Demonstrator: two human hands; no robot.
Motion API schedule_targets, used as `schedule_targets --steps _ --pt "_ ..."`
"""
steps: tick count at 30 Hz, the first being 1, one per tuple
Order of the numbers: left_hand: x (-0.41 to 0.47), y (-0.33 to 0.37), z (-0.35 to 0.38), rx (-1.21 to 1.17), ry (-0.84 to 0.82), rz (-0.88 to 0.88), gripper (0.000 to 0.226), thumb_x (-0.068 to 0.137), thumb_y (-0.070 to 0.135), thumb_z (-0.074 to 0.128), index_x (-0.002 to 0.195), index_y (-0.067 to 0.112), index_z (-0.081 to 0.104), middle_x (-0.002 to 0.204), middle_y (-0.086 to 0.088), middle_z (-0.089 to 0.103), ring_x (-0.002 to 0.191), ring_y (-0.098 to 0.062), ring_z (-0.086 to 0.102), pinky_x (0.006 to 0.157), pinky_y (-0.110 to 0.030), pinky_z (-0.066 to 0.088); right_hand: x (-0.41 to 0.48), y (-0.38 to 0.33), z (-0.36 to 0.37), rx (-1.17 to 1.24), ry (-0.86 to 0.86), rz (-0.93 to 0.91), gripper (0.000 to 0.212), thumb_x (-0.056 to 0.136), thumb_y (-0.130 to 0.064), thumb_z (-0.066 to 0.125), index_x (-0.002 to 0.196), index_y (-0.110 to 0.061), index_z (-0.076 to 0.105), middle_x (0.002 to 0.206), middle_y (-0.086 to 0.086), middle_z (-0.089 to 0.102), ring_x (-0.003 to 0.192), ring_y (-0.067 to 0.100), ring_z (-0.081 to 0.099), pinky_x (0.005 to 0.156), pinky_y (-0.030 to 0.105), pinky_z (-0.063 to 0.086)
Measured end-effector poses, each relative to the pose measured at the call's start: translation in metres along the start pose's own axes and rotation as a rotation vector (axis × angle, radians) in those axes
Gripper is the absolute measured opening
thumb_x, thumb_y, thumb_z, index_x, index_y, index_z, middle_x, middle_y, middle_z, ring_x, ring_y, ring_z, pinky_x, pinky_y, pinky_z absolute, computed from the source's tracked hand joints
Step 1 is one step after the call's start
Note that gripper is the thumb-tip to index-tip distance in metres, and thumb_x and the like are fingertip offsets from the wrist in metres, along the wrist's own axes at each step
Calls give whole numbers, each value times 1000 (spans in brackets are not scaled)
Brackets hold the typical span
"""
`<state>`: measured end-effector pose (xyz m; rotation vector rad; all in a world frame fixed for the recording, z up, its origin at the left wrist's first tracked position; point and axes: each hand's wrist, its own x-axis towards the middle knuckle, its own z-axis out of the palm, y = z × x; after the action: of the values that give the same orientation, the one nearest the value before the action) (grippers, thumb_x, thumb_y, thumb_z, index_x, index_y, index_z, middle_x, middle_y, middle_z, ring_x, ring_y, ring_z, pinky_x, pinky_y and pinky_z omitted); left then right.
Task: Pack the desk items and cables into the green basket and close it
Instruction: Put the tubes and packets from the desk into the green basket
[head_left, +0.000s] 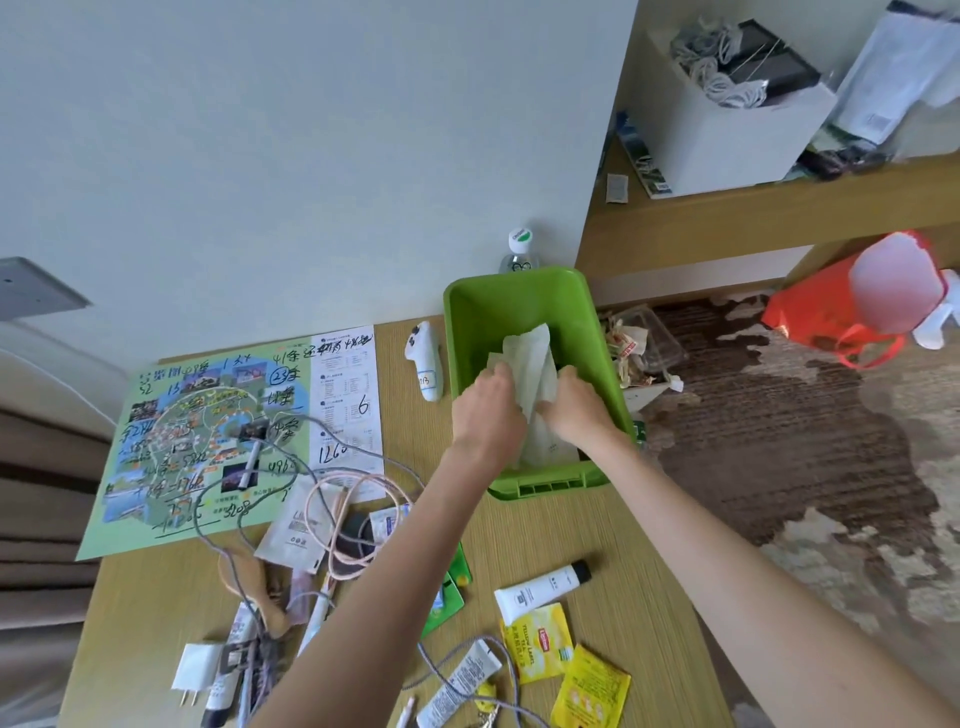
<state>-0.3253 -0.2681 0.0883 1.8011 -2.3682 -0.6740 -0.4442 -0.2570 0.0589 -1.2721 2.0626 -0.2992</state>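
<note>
The green basket stands open at the desk's far right edge. Both my hands reach into it. My left hand and my right hand grip a pale whitish packet that lies inside the basket. On the desk lie tangled pink and grey cables, a white game controller, a white tube with a black cap, another white tube, yellow tea sachets, a white charger plug and flat packets.
A colourful map sheet with handwriting covers the desk's left part. A water bottle stands behind the basket. A bin with rubbish sits on the carpet to the right. A red bag hangs nearby, below a shelf holding a white box.
</note>
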Motion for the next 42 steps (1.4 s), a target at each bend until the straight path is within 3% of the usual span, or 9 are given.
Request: schedule_targets --steps 6,11,20,24,28,32,35,37,42 --pt "-9 -18 -30 -86 181 98 37 89 8 50 124 19 56 119 -1 61 99 -26 63 77 -43 53 -23 -10 -13 -58 173 -255 36 95 -12 55 131 -6 48 132 10 52 109 27 58 83 35 48" --pt "-46 -73 -51 -214 377 24 20 91 13 54 107 20 63 103 5 68 83 -14 65 67 -31 51 -64 -34 -3 37 295 -522 24 95 -10 55 119 -10 56 121 2 57 88 17 62 74 37 53" --pt "-128 -198 -30 -129 279 -360 23 88 9 54 108 13 65 107 -3 70 91 -25 65 73 -43 56 -130 -58 86 -53 234 -819 15 86 2 60 98 -8 60 99 0 59 77 8 52 54 11 39" --pt "-145 -235 -9 -77 171 -495 28 89 7 54 116 10 60 122 -10 62 100 -30 62 79 -44 55 -136 -45 127 -128 63 -622 12 92 -3 51 87 -13 51 88 -1 57 72 21 57 55 35 46" --pt "-138 -252 1 -58 65 -471 37 91 13 57 127 9 52 131 -11 54 110 -28 58 88 -46 52 -131 -28 154 -223 -47 -314 13 96 -10 49 84 -9 55 81 5 60 64 21 50 50 29 32" --pt "-124 -255 4 -10 10 -505 47 92 22 59 135 8 43 136 -13 49 123 -29 47 93 -46 50 -125 -23 169 -195 -94 -111 37 95 -24 57 66 -16 36 62 -4 37 50 12 35 43 26 21" --pt "-114 -256 6 64 -57 -515 65 93 38 59 141 4 33 142 -18 43 132 -33 40 101 -46 45 -120 -31 175 -184 -118 -17 40 85 -46 67 84 -10 49 73 -1 49 62 17 50 47 27 30" --pt "-110 -258 8 101 -76 -529 74 91 44 59 144 2 27 144 -20 41 134 -34 37 105 -47 42 -117 -36 181 -203 -119 28 61 78 -55 70 106 -4 53 96 5 60 87 24 60 61 30 43" --pt "-104 -261 14 91 -20 -555 75 85 43 69 137 1 36 136 -19 49 127 -34 42 104 -43 40 -116 -47 202 -211 -24 114 75 73 -50 77 122 -1 49 117 12 60 105 27 58 80 34 50"
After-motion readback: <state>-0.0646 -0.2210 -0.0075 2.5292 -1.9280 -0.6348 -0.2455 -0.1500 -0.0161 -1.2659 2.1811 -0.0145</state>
